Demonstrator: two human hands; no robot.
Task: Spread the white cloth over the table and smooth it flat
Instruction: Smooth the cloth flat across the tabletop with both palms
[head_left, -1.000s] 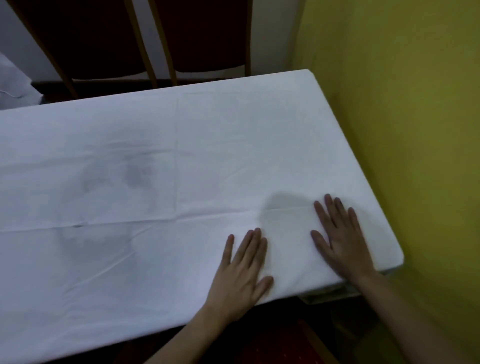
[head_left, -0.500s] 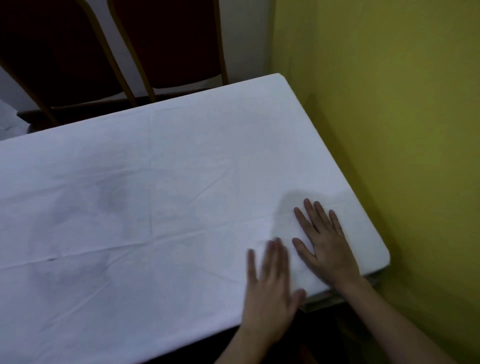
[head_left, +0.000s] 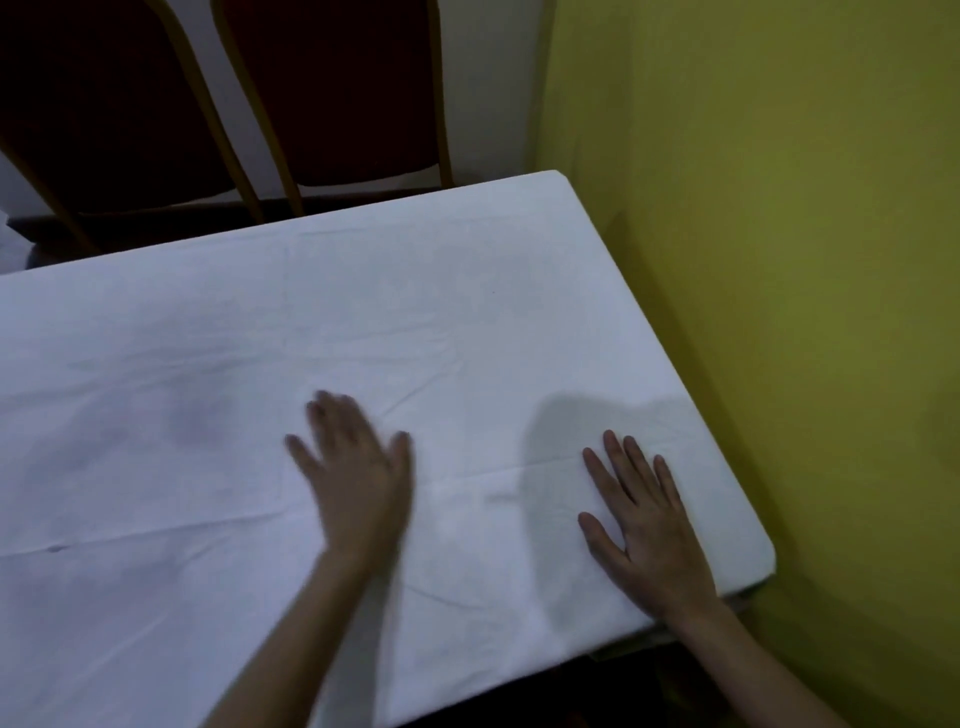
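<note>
White cloth (head_left: 415, 322), draped over table: right hand (head_left: 641, 525), lower right, flat-palmed to pin it; left hand (head_left: 353, 467), centre, blurred, fingers splayed, gripping nothing, likely smoothing creases.

The white cloth (head_left: 415, 322) is matt woven fabric, creased with fine wrinkles and fold lines. The chairs (head_left: 332, 88) have wood-coloured frames and dark padding. The yellow wall (head_left: 779, 260) looks matt.

Head camera looks steeply down, close over the table (head_left: 748, 590) corner.
</note>
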